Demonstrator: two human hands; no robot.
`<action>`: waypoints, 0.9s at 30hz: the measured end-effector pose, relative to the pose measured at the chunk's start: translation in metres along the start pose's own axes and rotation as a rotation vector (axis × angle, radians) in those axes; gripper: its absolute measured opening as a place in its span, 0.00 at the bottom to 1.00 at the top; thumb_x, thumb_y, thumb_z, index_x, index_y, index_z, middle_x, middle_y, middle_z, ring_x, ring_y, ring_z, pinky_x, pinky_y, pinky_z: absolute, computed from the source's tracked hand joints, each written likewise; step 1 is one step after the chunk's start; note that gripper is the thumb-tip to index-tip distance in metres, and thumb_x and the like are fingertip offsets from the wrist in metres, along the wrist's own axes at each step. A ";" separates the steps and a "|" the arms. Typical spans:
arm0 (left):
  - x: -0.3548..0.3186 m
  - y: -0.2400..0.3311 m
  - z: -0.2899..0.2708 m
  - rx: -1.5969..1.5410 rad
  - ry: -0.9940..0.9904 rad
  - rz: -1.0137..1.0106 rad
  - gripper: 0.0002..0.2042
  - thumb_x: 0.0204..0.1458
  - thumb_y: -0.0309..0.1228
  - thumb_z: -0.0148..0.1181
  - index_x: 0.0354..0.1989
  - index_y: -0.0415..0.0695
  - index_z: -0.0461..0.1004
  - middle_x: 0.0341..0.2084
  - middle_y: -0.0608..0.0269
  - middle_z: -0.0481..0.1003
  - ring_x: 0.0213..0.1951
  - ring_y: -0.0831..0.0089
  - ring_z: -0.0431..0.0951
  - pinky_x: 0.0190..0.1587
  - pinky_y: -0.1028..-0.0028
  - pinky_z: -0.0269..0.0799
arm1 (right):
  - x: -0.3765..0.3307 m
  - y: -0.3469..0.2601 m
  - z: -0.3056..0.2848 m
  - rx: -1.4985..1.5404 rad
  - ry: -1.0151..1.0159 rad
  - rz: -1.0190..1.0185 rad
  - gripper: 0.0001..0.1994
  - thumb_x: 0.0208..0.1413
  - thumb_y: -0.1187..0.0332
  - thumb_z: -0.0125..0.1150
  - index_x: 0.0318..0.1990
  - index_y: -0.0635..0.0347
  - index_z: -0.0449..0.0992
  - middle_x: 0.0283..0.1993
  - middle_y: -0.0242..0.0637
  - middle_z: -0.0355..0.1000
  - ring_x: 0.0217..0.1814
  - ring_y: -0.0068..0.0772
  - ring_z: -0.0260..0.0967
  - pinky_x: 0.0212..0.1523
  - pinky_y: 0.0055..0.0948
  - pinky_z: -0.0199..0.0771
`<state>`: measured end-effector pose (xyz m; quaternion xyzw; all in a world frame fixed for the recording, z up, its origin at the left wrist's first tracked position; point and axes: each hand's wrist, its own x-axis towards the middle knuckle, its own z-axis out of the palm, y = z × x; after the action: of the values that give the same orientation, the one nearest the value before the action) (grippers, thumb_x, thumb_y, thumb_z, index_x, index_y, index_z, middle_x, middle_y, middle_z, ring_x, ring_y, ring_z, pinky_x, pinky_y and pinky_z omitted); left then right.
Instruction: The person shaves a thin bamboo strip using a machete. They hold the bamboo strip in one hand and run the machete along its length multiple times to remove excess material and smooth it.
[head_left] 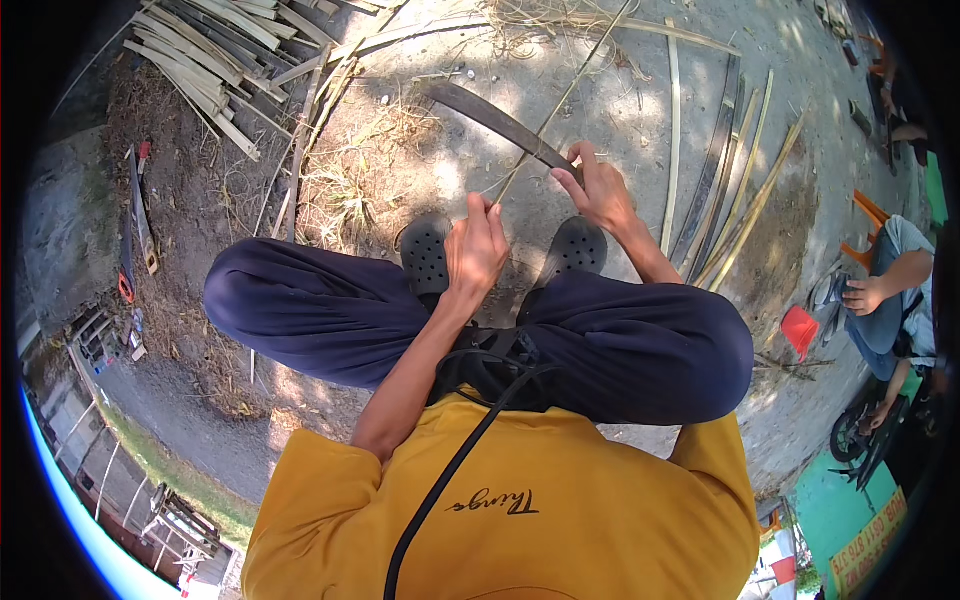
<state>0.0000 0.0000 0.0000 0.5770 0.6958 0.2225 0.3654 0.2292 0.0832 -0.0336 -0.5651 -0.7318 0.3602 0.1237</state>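
Strip-splitting, seated over bare ground: right hand (600, 190) closed on knife (495, 120) handle, left hand (478, 250) pinching thin bamboo strip (565, 95) above the shoes (430, 255); best done keeping blade angled away, strip taut, fingers behind the edge.

Bare dirt ground (420, 150) at upper centre gives passage; a pile of split bamboo (205, 55) blocks the upper left, long bamboo strips (735, 190) fence the right, and the knees (300, 305) close the lower middle
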 end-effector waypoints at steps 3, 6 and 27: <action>-0.001 0.004 0.000 0.007 0.049 0.021 0.08 0.69 0.32 0.51 0.43 0.39 0.66 0.18 0.41 0.74 0.25 0.37 0.78 0.30 0.47 0.69 | -0.003 -0.007 0.000 0.077 0.025 0.090 0.24 0.69 0.44 0.57 0.51 0.58 0.64 0.16 0.45 0.69 0.22 0.56 0.74 0.29 0.48 0.70; -0.006 0.010 -0.003 -0.077 0.029 0.013 0.08 0.69 0.30 0.51 0.42 0.38 0.66 0.18 0.41 0.74 0.26 0.38 0.78 0.30 0.48 0.69 | -0.017 -0.013 0.001 0.100 -0.031 0.014 0.23 0.70 0.47 0.58 0.50 0.59 0.63 0.16 0.43 0.68 0.18 0.51 0.68 0.28 0.44 0.67; -0.012 0.003 -0.001 0.032 0.037 0.056 0.08 0.69 0.31 0.51 0.43 0.39 0.66 0.18 0.44 0.73 0.25 0.38 0.77 0.29 0.47 0.68 | 0.009 0.024 -0.013 0.106 0.049 0.154 0.24 0.71 0.43 0.54 0.49 0.57 0.61 0.15 0.40 0.67 0.19 0.44 0.68 0.28 0.41 0.65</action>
<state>0.0023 -0.0105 0.0058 0.5977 0.6894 0.2322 0.3370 0.2514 0.0987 -0.0423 -0.6212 -0.6628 0.3928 0.1432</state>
